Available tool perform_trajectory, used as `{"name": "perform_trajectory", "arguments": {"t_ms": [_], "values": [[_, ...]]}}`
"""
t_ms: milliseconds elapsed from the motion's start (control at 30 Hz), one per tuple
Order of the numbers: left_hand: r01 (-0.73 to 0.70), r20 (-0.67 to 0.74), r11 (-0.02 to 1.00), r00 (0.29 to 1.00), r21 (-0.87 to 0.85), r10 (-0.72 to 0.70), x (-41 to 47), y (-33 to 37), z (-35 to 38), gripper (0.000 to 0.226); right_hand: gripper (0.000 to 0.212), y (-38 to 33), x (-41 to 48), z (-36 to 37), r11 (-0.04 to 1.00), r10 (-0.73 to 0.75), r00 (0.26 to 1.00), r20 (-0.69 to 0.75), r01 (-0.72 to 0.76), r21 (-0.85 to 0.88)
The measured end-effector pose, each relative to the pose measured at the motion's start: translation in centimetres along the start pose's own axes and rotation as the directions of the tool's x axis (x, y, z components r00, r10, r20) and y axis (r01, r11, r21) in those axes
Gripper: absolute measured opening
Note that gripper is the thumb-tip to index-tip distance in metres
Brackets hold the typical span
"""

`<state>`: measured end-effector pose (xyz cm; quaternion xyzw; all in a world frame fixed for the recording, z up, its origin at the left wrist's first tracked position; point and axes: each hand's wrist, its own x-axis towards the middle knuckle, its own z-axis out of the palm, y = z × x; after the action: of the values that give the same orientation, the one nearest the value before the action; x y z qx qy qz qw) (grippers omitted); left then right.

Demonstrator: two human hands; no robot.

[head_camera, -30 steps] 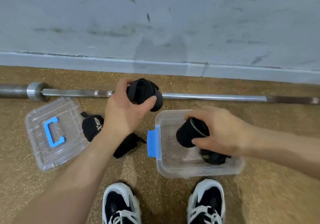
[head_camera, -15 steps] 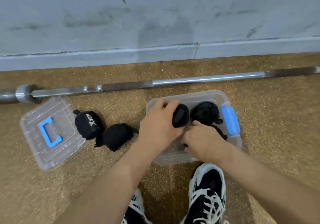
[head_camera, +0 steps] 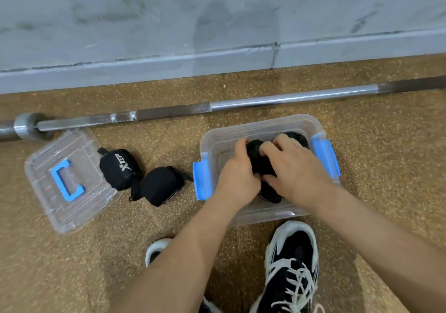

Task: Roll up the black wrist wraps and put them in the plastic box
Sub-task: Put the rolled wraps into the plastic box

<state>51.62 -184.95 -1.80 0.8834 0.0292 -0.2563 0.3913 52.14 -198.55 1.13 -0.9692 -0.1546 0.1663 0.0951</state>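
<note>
A clear plastic box [head_camera: 263, 125] with blue latches sits on the floor in front of my feet. Both my hands are inside it. My left hand [head_camera: 237, 171] and my right hand [head_camera: 293, 167] grip the same rolled black wrist wrap [head_camera: 259, 158] from either side. Another black roll [head_camera: 298, 136] lies at the box's far right, and a third [head_camera: 270, 195] shows under my right hand. Two more rolled black wraps lie on the floor left of the box: one with white lettering [head_camera: 120, 169] and a plain one [head_camera: 161, 186].
The box's clear lid [head_camera: 65, 179] with a blue handle lies on the floor at the left. A steel barbell [head_camera: 217, 107] runs across the floor beyond the box, along a grey wall. My black and white shoes [head_camera: 290, 262] stand just in front of the box.
My left hand carried its rolled wrap down into the box. My right hand let go of the roll it placed and now grips the new one together with the left.
</note>
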Motion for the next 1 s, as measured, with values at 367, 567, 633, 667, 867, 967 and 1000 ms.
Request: {"name": "perform_trajectory", "arguments": {"t_ms": [367, 567, 633, 667, 867, 967, 1000], "values": [[0.268, -0.427, 0.962, 0.878, 0.059, -0.218, -1.9, -5.6, -9.4, 0.054, 0.045, -0.4, 0.7, -0.1, 1.000, 0.026, 0.998, -0.054, -0.027, -0.012], [0.270, -0.156, 0.708, 0.962, 0.653, -0.223, -3.4, -12.6, -8.7, 0.085, 0.059, -1.4, 1.1, 0.6, 0.979, -0.184, 0.983, 0.024, 0.185, -0.082], [0.282, -0.209, 0.839, 0.956, 0.465, -0.205, -3.2, -12.1, -10.0, 0.077, 0.056, -1.5, 1.0, 0.7, 0.983, -0.164, 0.986, -0.039, 0.160, -0.087], [0.295, -0.197, 0.934, 0.946, 0.200, -0.256, -2.9, -11.2, -11.3, 0.075, 0.054, -1.6, 0.9, 0.7, 0.987, -0.156, 0.983, -0.092, 0.151, -0.061], [0.163, 0.226, 0.444, 0.970, -0.881, 0.093, -3.3, -3.1, -15.6, 0.073, 0.079, -6.2, 0.4, -4.2, 0.024, -0.040, 0.952, 0.304, -0.303, 0.953], [0.127, 0.211, 0.395, 0.962, -0.910, 0.175, -3.2, -1.5, -13.8, 0.075, 0.068, -7.0, -0.2, -5.5, -0.292, -0.183, 0.911, 0.370, -0.410, 0.864], [0.106, 0.187, 0.421, 0.970, -0.901, 0.157, -3.2, -1.5, -13.4, 0.072, 0.063, -6.8, -0.3, -5.5, -0.333, -0.158, 0.913, 0.376, -0.408, 0.850]]}}
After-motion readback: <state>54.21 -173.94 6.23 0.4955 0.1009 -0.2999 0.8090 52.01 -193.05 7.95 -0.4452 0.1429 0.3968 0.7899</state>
